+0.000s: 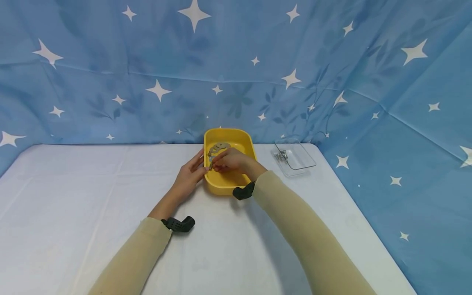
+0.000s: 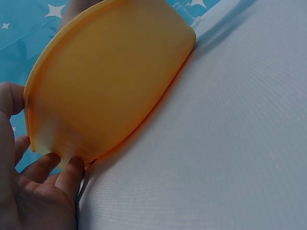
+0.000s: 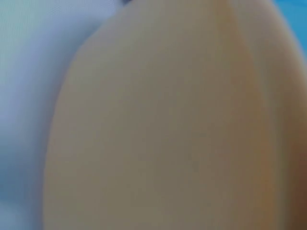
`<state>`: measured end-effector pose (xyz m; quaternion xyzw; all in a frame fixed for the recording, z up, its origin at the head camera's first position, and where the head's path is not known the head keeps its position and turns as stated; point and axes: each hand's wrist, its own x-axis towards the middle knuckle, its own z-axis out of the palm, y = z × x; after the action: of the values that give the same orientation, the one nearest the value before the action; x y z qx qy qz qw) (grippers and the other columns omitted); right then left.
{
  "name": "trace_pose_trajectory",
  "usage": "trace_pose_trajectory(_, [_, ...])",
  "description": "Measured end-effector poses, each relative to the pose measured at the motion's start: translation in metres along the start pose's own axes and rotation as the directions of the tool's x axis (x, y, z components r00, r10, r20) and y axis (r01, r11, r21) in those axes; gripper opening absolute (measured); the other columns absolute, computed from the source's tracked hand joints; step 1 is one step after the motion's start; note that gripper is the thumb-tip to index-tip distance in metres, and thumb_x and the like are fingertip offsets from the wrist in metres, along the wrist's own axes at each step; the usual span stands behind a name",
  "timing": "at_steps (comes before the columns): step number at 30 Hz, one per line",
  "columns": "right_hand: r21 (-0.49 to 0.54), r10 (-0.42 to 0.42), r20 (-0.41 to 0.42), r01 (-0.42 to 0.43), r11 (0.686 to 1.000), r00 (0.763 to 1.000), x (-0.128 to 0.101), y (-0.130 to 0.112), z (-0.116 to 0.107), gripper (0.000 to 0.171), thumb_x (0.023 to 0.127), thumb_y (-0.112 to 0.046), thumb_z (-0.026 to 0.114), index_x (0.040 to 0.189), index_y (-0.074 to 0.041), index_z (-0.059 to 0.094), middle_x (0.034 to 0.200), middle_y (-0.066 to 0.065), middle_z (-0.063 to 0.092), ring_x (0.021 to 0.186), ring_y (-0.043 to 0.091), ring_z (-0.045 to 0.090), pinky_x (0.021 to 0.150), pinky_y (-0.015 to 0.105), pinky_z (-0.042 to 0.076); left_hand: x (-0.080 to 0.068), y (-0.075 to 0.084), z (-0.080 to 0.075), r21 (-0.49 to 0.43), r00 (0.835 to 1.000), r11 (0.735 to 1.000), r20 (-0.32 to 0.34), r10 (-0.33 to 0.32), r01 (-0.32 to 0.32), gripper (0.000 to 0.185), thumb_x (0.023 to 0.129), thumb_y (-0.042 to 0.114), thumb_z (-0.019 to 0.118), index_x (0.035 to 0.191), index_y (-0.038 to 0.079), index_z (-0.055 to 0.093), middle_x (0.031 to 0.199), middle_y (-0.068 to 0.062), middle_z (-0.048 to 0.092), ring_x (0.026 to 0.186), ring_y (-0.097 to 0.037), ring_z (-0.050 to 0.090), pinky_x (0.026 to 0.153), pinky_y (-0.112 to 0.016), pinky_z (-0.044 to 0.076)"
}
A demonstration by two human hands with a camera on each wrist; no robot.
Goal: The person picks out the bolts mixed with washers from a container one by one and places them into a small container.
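Note:
A yellow plastic tray (image 1: 236, 190) stands at the far edge of the white table. My left hand (image 1: 187, 180) holds its left side, the thumb at the rim and several fingers against the outer wall, as the tray (image 2: 115, 72) in the left wrist view shows. Inside it, my right hand (image 1: 230, 159) reaches down with bent fingers and pinches a small metal piece (image 1: 211, 166) near the left wall. Grey washers (image 1: 221, 146) lie overlapping in the tray's far left part. Close and blurred, the tray (image 3: 158, 120) fills most of the right wrist view.
Right of the tray is a clear plastic box (image 1: 300, 157) with small metal parts (image 1: 282, 156) at its left. A blue star-patterned curtain (image 1: 236, 73) hangs behind and to the right of the white-covered table (image 1: 92, 205).

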<state>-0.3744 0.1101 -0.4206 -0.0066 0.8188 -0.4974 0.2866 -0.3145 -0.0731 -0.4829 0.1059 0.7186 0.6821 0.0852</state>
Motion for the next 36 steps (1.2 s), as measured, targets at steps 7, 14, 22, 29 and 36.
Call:
trace_pose_trajectory(7, [0.011, 0.000, -0.020, 0.000, 1.000, 1.000, 0.002, -0.002, 0.007, 0.028, 0.099, -0.003, 0.060, 0.125, 0.004, 0.069, 0.113, 0.018, 0.072, 0.085, 0.016, 0.068, 0.098, 0.034, 0.059, 0.002, -0.001, 0.000, 0.001, 1.000, 1.000, -0.003, 0.008, -0.008, 0.071, 0.099, 0.021, 0.056, 0.161, 0.036, 0.025, 0.165, -0.005, 0.034, 0.149, -0.022, 0.041, 0.116, -0.043, 0.044])
trace_pose_trajectory(14, [0.104, 0.007, -0.030, -0.004, 0.995, 1.000, 0.003, 0.001, 0.012, 0.031, 0.097, -0.003, 0.064, 0.128, 0.002, 0.067, 0.127, 0.019, 0.067, 0.096, 0.019, 0.070, 0.102, 0.034, 0.057, 0.001, -0.001, 0.000, -0.024, 1.000, 1.000, 0.011, 0.010, -0.010, 0.070, 0.101, 0.019, 0.055, 0.161, 0.036, 0.025, 0.167, -0.003, 0.031, 0.149, -0.024, 0.040, 0.117, -0.046, 0.041])
trace_pose_trajectory(22, [0.142, -0.001, -0.052, 0.009, 0.990, 0.999, 0.001, 0.003, 0.016, 0.034, 0.095, -0.002, 0.065, 0.128, 0.003, 0.064, 0.122, 0.016, 0.064, 0.099, 0.020, 0.067, 0.105, 0.037, 0.055, 0.000, 0.000, 0.002, -0.021, 1.000, 1.000, 0.015, 0.015, -0.015, 0.069, 0.101, 0.019, 0.054, 0.161, 0.036, 0.025, 0.167, -0.003, 0.031, 0.150, -0.024, 0.039, 0.117, -0.047, 0.041])
trace_pose_trajectory(29, [0.156, -0.032, -0.071, 0.043, 0.987, 0.997, -0.001, 0.007, 0.008, 0.035, 0.094, 0.000, 0.066, 0.129, 0.001, 0.064, 0.117, 0.015, 0.064, 0.091, 0.018, 0.068, 0.103, 0.036, 0.057, 0.002, -0.002, 0.005, -0.023, 0.999, 1.000, 0.027, 0.019, -0.019, 0.069, 0.101, 0.019, 0.054, 0.161, 0.034, 0.025, 0.166, -0.004, 0.032, 0.150, -0.024, 0.039, 0.116, -0.046, 0.042])
trace_pose_trajectory(36, [0.088, -0.043, -0.103, 0.053, 0.995, 0.994, -0.015, -0.003, -0.015, 0.039, 0.095, -0.001, 0.065, 0.134, 0.001, 0.063, 0.129, 0.018, 0.064, 0.105, 0.026, 0.067, 0.105, 0.037, 0.056, 0.001, -0.002, 0.001, -0.035, 1.000, 0.999, 0.006, 0.010, -0.010, 0.069, 0.101, 0.018, 0.054, 0.162, 0.032, 0.025, 0.167, -0.004, 0.031, 0.151, -0.023, 0.038, 0.115, -0.040, 0.043])
